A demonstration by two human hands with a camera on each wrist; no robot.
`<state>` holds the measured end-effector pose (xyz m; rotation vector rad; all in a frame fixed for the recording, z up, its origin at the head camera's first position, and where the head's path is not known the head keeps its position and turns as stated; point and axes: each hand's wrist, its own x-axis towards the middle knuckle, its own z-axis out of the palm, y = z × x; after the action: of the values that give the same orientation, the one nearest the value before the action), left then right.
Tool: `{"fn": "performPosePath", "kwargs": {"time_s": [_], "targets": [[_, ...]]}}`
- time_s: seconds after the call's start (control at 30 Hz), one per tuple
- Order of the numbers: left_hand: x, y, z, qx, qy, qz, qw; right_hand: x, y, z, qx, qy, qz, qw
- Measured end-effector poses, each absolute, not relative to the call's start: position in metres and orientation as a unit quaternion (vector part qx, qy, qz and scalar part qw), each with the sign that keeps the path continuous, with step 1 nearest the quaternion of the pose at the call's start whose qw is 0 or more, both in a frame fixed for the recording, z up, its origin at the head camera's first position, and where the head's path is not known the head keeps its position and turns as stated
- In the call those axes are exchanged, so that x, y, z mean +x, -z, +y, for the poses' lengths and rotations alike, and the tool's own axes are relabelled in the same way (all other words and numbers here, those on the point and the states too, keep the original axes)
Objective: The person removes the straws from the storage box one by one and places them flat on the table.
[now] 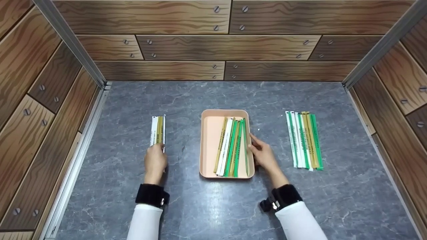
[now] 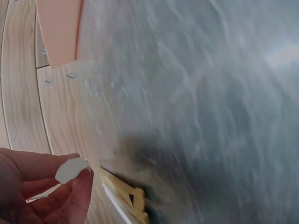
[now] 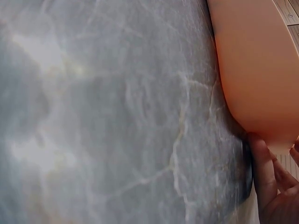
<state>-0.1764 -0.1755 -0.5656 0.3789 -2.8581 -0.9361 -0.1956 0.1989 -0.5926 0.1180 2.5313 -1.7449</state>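
In the head view my left hand (image 1: 155,161) is over the left group of slim printed stick packets and pinches a white one (image 1: 164,126) that stands on edge. The left wrist view shows a white packet end (image 2: 72,170) between thumb and fingers. A white packet (image 1: 154,128) and a gold packet (image 1: 160,126) lie beside it. My right hand (image 1: 265,156) holds the right side of a pale pink tray (image 1: 208,146), with fingertips (image 3: 257,142) against its outer wall. Several green, white and gold packets (image 1: 230,150) lie lengthwise in the tray's right part.
Right of the tray lies a row of several white, green and gold packets (image 1: 303,140) on the grey marbled table (image 1: 186,206). Wood-patterned walls (image 1: 213,46) stand at the back and both sides. A metal rail (image 1: 76,156) runs along the left table edge.
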Motion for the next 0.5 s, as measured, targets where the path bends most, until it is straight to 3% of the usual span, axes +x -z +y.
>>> {"fn": "performPosePath", "kwargs": {"time_s": [0.5], "targets": [[-0.1792, 0.5745, -0.1843, 0.137, 0.265, -0.953, 0.049, -0.1948, 0.5909, 0.1997, 0.043, 0.565, 0.822, 0.049]]}}
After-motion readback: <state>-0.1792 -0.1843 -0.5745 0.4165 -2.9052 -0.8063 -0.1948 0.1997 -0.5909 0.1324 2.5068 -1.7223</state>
